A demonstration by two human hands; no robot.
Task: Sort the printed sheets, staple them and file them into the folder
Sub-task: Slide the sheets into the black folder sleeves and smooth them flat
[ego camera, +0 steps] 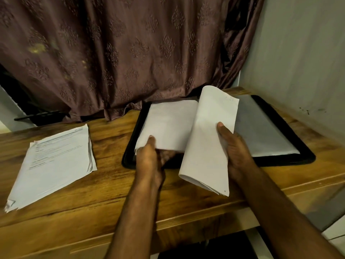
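A black folder [306, 157] lies open on the wooden desk, right of centre. My left hand [149, 159] holds the lower edge of a white sheaf [169, 126] over the folder's left half, thumb on top. My right hand [235, 146] grips a curled bundle of white sheets [205, 146] that stands up over the folder's middle, its thumb pressed on the paper. A pale sheet [265, 131] lies flat in the folder's right half. A separate stack of printed sheets [56, 161] rests on the desk at the left, away from both hands.
The wooden desk [112, 193] has its front edge close to me. A brown patterned curtain [121, 53] hangs behind the desk and drapes onto its back edge. A pale wall [302, 62] closes the right side.
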